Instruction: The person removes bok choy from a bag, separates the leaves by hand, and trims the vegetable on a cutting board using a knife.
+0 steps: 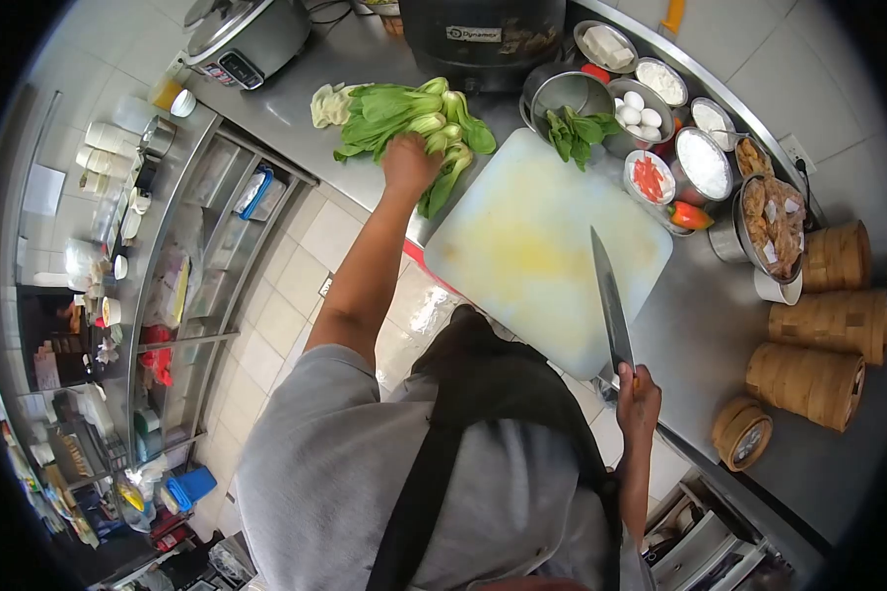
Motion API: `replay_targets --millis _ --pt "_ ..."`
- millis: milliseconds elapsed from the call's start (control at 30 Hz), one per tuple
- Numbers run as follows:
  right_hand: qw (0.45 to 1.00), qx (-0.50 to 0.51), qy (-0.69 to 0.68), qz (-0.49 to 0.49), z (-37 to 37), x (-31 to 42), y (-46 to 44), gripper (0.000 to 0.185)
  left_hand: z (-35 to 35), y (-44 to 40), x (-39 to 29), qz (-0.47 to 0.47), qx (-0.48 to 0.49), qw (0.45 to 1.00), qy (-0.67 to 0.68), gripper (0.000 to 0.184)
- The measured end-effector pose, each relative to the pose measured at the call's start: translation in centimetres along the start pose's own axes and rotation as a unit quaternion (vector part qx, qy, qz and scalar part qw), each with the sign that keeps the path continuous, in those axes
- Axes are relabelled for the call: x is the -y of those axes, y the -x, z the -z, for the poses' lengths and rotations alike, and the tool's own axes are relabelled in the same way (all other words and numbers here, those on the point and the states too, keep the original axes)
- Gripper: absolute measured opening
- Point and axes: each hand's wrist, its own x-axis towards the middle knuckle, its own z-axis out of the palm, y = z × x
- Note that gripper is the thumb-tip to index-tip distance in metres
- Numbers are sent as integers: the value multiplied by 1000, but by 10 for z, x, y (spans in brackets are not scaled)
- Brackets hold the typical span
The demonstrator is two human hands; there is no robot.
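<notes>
Bok choy [389, 110] under left hand's fingers [411, 158], touching.

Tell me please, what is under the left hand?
Under the left hand there is bok choy, with green leaves and pale stems showing around it, on the metal counter. The part directly below the palm is covered.

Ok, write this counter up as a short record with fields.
left hand: on the bok choy
right hand: gripping the knife by its handle
blade: over the cutting board, pointing away from the person
bok choy place: steel counter, left of the board
beyond the board: leafy greens, eggs, chopped red pieces
right side: bamboo steamers
bok choy under the palm: hidden
</notes>
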Motion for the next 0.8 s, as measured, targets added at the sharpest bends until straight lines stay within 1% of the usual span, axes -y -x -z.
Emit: replay_targets --millis 67,133,167,200,233,267,300,333,400,433,533,567,667,767,800 --pt "997 -9 -49 55 -5 10 -6 35 13 4 0 -51 -58 994 75 41" --pt "989 -25 -102 108 -15 23 -12 38 31 15 -15 -74 -65 967 235 46" --pt "988 -1 -114 106 -16 33 -13 34 39 26 -24 -85 -61 945 311 50" --pt "987 23 -125 103 -12 44 -14 35 45 35 -39 -109 -56 918 377 54" --pt "985 48 -135 99 -10 53 -14 39 51 44 -57 -130 -50 886 443 58" --pt "983 37 -144 112 -15 56 -14 41 52 52 -70 -153 -44 847 507 62" --pt "980 26 -153 124 -21 60 -14 43 50 59 -75 -135 6 842 522 59" --pt "977 14 -163 135 -25 63 -13 46 45 64 -80 -149 26 846 511 57" --pt "982 -3 -135 128 -25 71 -9 48 35 80 -91 -177 70 852 487 54" --pt "985 -10 -123 125 -24 75 -7 48 36 92 -98 -161 121 816 541 49" --pt "991 -42 -57 115 -15 85 0 46 42 114 -118 -164 148 792 569 49" --pt "989 -66 -39 126 -14 83 2 47 38 118 -121 -146 148 773 600 46" --pt "986 -98 -53 127 -16 71 7 52 40 117 -125 -157 181 799 552 44" --pt "986 -108 -29 121 -8 69 7 49 47 120 -132 -168 196 809 528 43" --pt "987 -108 -24 119 -5 68 7 49 45 121 -133 -163 202 801 539 43"
